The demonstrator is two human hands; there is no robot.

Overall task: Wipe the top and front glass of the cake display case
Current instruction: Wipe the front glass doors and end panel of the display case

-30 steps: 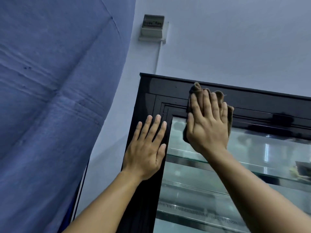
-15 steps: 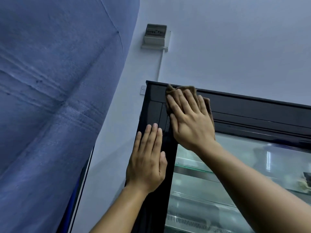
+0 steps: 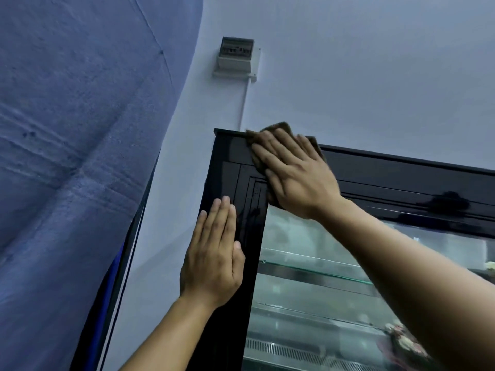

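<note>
Cloth (image 3: 280,129), brown and folded, lies at the upper left corner of the cake display case (image 3: 401,172), flattened against the black frame. We find it directly under our right hand (image 3: 297,180), its edges showing beyond the fingertips at the case's top rim and along the thumb side, just above the front glass (image 3: 294,236). Right hand: fingers straight and slightly spread, pressing the cloth flat, not curled round it. Our left hand (image 3: 214,255) lies flat on the frame's left upright, fingers straight, together and pointing up, holding nothing. It sits below and left of the cloth, apart from it. Behind the glass we note glass shelves (image 3: 310,266) and a vent grille (image 3: 281,349) low down. On the pale wall (image 3: 375,76) above the case a small grey box (image 3: 237,56) is mounted, with a thin white conduit (image 3: 243,103) running down toward the case's top. A blue textured surface (image 3: 67,156) fills the left of the view.
</note>
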